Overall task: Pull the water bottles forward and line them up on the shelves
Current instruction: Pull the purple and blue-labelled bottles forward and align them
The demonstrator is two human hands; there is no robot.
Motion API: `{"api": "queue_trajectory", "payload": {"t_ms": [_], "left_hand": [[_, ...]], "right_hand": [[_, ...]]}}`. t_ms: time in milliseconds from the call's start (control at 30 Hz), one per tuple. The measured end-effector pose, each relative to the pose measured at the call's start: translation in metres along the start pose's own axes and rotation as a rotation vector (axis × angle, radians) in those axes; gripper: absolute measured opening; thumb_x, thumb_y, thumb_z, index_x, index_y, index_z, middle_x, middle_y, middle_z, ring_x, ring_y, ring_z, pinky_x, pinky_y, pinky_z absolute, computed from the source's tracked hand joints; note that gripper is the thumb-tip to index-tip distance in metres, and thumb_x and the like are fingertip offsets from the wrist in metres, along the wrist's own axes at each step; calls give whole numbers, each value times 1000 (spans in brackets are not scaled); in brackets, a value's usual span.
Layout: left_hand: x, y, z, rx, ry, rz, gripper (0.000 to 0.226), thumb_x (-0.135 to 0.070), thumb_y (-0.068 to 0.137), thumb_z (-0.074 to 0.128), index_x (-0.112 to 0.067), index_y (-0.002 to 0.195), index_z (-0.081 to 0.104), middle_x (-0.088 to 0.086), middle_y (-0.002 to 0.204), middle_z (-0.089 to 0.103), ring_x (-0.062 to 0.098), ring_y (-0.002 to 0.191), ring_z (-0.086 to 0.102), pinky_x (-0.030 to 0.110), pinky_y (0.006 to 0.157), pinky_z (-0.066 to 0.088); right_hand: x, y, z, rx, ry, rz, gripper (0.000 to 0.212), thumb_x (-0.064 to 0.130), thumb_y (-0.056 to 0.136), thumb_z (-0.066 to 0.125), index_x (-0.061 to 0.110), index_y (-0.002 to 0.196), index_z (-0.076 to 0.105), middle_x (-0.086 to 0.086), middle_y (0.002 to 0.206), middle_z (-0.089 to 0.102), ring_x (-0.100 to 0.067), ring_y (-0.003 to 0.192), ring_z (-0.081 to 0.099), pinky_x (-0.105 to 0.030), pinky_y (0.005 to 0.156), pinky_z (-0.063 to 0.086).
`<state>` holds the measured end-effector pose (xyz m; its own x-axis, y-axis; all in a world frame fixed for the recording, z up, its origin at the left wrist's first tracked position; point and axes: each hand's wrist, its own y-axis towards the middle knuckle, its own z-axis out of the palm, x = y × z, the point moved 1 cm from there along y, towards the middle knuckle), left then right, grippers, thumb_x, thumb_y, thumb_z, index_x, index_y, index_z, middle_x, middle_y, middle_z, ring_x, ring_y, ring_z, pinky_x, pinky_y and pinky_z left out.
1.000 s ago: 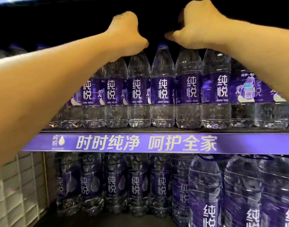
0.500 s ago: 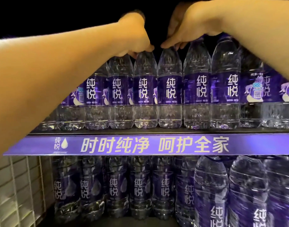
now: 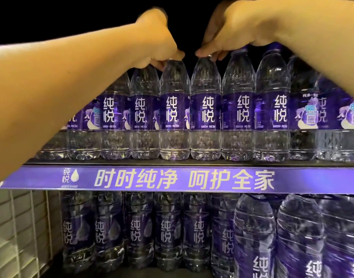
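A row of clear water bottles with purple labels stands upright along the front of the upper shelf (image 3: pixel 192 164). My left hand (image 3: pixel 158 39) is closed around the cap of one middle bottle (image 3: pixel 174 109). My right hand (image 3: pixel 230 31) pinches the cap of the bottle beside it on the right (image 3: pixel 205 109). Both caps are hidden by my fingers. The two held bottles stand side by side, level with their neighbours (image 3: pixel 237 109).
A purple strip with white characters (image 3: pixel 184 179) runs along the shelf edge. Below it stand more labelled bottles (image 3: pixel 166 233) and larger jugs (image 3: pixel 254 237) at the right. A white wire grid (image 3: pixel 17 233) closes the lower left side. Above the bottles it is dark.
Both hands came down from above the row and closed on two neighbouring bottle caps. The view has moved closer to the shelf.
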<state>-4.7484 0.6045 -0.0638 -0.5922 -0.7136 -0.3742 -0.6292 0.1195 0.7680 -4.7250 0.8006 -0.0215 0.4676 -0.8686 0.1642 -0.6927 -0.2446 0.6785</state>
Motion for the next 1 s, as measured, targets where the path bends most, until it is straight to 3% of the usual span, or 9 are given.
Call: {"api": "queue_trajectory", "payload": {"t_ms": [67, 167, 400, 633, 767, 900, 1000], "left_hand": [[-23, 4, -2, 19, -48, 35, 32, -14, 87, 74, -15, 111, 53, -4, 95, 63, 16, 80, 65, 25, 60, 55], [-34, 18, 5, -26, -68, -51, 40, -14, 88, 73, -11, 123, 54, 3, 111, 65, 25, 92, 67, 35, 78, 59], [-40, 15, 0, -19, -65, -47, 35, -13, 84, 77, -14, 112, 56, -2, 94, 64, 19, 86, 66, 24, 58, 55], [-38, 14, 0, -21, -4, -13, 38, -18, 85, 77, -14, 119, 60, 2, 107, 68, 21, 90, 69, 34, 76, 61], [-37, 12, -7, -68, 2, 41, 41, -23, 83, 78, -15, 119, 62, 2, 105, 69, 19, 88, 70, 33, 74, 62], [-21, 7, -29, -194, 98, 122, 27, -27, 83, 74, -10, 103, 70, 7, 94, 73, 20, 84, 71, 40, 75, 62], [4, 0, -52, -357, 191, 130, 20, -24, 81, 70, -9, 93, 72, 7, 90, 72, 16, 82, 67, 34, 70, 60]], "right_hand": [[-1, 0, 0, 6, -6, 3, 35, 24, 89, 72, 8, 119, 66, -10, 106, 71, -24, 96, 70, -38, 92, 56], [-1, 1, 0, -7, -11, 16, 35, 25, 88, 73, 7, 118, 66, -11, 104, 71, -26, 99, 69, -41, 94, 55], [0, -1, -5, 47, -23, 31, 37, 24, 89, 72, 4, 119, 65, -14, 109, 71, -27, 102, 69, -41, 97, 53], [5, -3, -8, 90, -90, 32, 38, 33, 90, 71, 12, 121, 65, -8, 109, 71, -23, 101, 68, -42, 98, 52], [10, -5, -6, -28, -67, 9, 50, 50, 80, 76, 25, 123, 65, 4, 115, 68, -21, 107, 63, -39, 98, 50], [21, 0, 10, -94, 27, -86, 40, 49, 84, 72, 29, 118, 66, 11, 104, 67, -10, 92, 62, -19, 76, 45], [34, 9, 27, -146, 49, -122, 34, 47, 87, 69, 27, 114, 65, 11, 103, 64, -11, 93, 59, -17, 69, 41]]}}
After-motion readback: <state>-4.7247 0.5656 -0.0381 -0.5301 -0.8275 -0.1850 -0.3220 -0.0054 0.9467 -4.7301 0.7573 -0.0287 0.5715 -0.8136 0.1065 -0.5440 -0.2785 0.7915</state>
